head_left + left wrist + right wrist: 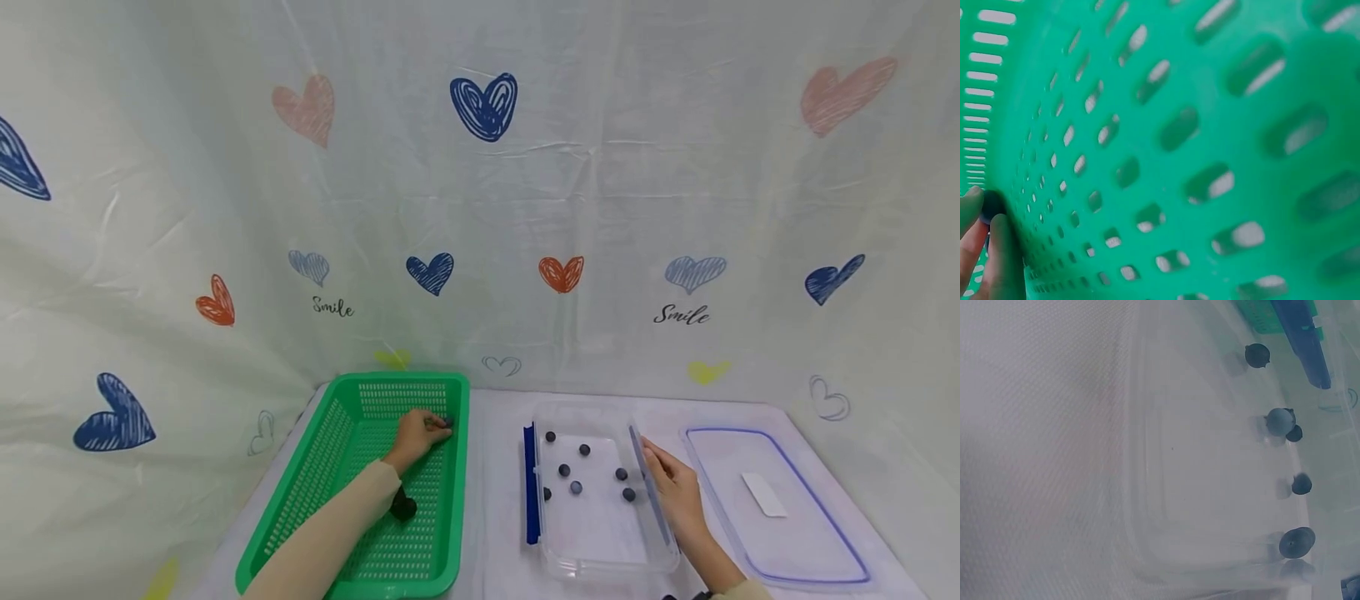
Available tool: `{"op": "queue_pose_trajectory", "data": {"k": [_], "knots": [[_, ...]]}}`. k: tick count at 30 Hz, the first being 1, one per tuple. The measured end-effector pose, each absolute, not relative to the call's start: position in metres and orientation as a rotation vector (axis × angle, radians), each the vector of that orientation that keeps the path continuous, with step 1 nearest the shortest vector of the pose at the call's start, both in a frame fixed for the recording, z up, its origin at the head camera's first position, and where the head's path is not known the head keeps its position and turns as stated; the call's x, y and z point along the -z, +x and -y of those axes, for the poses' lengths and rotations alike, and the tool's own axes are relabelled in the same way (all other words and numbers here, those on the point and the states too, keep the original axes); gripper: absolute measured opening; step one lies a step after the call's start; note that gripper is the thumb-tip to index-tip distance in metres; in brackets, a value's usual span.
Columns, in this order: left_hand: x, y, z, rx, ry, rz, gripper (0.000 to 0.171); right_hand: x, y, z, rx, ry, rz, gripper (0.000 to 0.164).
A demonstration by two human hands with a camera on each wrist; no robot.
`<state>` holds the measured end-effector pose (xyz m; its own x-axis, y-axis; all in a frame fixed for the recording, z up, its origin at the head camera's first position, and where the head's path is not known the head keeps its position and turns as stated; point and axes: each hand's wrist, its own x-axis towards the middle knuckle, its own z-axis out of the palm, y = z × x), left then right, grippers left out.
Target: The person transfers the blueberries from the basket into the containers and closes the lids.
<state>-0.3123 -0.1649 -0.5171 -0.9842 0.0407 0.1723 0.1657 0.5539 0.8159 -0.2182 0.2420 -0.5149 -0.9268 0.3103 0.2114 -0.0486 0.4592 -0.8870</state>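
Note:
My left hand reaches into the far right corner of the green basket. Its thumb and fingertips pinch a dark blueberry close against the basket's wall, as the left wrist view shows. To the right, a clear plastic box stands with its top off. Several blueberries lie scattered over its floor. My right hand holds the box by its right side, the thumb outside the wall. The right wrist view looks through the clear wall at blueberries inside.
A clear lid with a blue seal lies flat on the white table at the right, a white strip across its middle. The box's blue-edged flap sticks out on its left. A heart-patterned curtain hangs behind.

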Motion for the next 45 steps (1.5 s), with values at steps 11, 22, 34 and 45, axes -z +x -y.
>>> {"op": "queue_pose_trajectory", "data": {"k": [11,22,34,45], "knots": [[0.515,-0.315,0.171,1.370,-0.252,2.679,0.011,0.514,-0.219,-0.242,-1.449,-0.230,2.381,0.042],[0.503,-0.319,0.186,1.362,-0.119,2.700,0.009,0.511,-0.217,-0.241,-1.434,-0.216,2.386,0.041],[0.482,-0.312,0.190,1.574,-0.026,2.673,0.013,0.512,-0.216,-0.240,-1.454,-0.219,2.392,0.042],[0.448,-0.307,0.180,1.693,-0.015,2.603,0.018,0.513,-0.217,-0.241,-1.444,-0.210,2.379,0.042]]}}
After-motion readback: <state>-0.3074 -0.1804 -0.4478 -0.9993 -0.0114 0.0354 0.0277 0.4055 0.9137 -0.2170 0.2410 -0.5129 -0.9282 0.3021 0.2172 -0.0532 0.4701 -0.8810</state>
